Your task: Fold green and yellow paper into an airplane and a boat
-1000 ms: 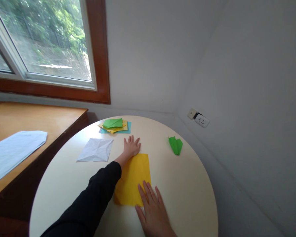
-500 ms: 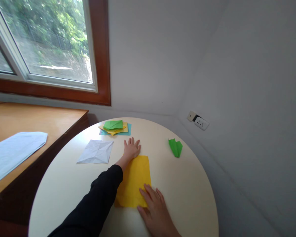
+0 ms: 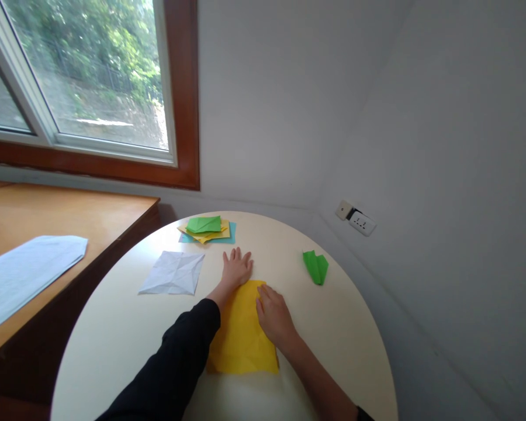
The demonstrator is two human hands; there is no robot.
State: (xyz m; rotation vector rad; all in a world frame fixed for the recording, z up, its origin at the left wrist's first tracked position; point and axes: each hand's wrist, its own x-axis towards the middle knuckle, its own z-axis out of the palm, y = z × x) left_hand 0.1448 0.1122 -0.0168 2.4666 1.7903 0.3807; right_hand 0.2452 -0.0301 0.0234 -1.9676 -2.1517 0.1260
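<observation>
- Yellow paper: a folded sheet lying flat on the round counter, near its middle and close to the person.
- Left hand: flat and open, fingers spread, palm pressing the sheet's far edge; it grips nothing.
- Right hand: open, palm down, laid on the sheet's right edge near the far corner; it presses and does not grasp.
- Judgement on the step: this looks like creasing a fold. It would go best with the left hand pinning the sheet firmly while the right runs along the edge with even pressure, edges kept aligned so the layers do not slip.
- Containers: none in view; nothing is held inside anything.
- Surroundings: a creased white sheet lies left of the hands; a stack of coloured papers sits beyond; a folded green piece lies well apart to the right.
</observation>
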